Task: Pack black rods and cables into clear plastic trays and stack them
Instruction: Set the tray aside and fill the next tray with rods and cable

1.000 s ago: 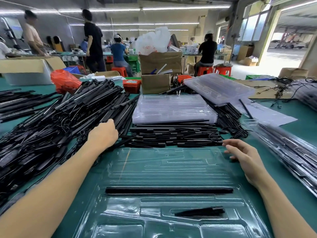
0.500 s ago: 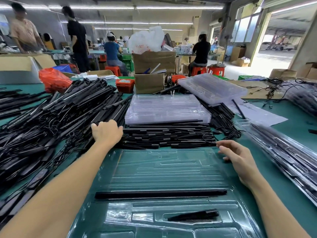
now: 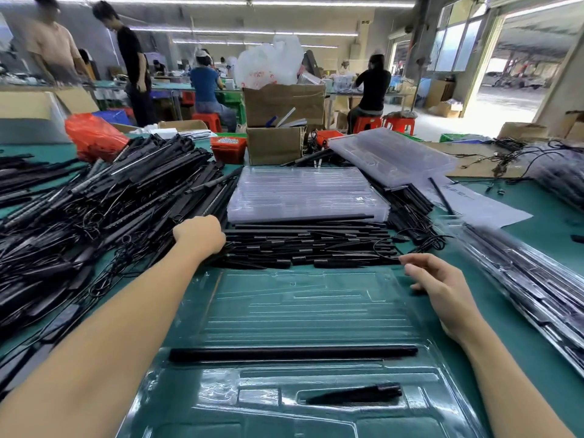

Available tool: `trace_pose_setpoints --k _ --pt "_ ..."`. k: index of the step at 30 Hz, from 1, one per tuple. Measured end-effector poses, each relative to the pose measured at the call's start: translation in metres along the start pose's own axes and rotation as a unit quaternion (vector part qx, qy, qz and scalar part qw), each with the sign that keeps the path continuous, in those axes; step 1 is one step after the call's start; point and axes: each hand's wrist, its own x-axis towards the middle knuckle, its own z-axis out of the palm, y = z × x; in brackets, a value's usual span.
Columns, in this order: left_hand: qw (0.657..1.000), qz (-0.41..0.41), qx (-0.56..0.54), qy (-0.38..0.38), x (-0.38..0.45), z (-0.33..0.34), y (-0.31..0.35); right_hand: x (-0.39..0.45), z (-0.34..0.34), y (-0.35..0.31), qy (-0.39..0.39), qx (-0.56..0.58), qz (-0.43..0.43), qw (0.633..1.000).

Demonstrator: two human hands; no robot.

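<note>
Left hand (image 3: pixel 199 237) curls into the rod pile (image 3: pixel 303 245) at 12 o'clock of the clear tray (image 3: pixel 316 311) — tangled cables may drag extras; right hand (image 3: pixel 439 286) hovers loose, empty

Both forearms are showing bare from the lower frame edge to the wrists; no sleeve is covering either; the left hand (image 3: pixel 199 237) is presenting its back, the fingers out of sight beyond the knuckles; the right hand (image 3: pixel 442 289) is showing short, unpainted nails at its fingertips (image 3: pixel 407 267).
</note>
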Motion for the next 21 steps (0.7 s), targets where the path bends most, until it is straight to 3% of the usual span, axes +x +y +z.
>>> trace_pose_setpoints --k 4,11,15,21 --pt "0.993 -0.066 -0.102 0.004 0.005 -0.005 -0.011 0.0 0.001 0.0 -0.002 -0.003 0.0 1.0" --pt "0.976 -0.043 -0.202 -0.075 0.02 -0.019 -0.04 -0.001 0.001 0.0 -0.005 -0.004 0.0 1.0" --pt "0.946 -0.041 -0.321 0.021 0.013 -0.013 -0.044 -0.001 0.0 0.0 -0.007 -0.006 0.0 1.0" --pt "0.905 -0.006 -0.381 0.19 -0.022 -0.027 -0.043 -0.002 0.001 -0.001 -0.008 -0.008 0.001 1.0"
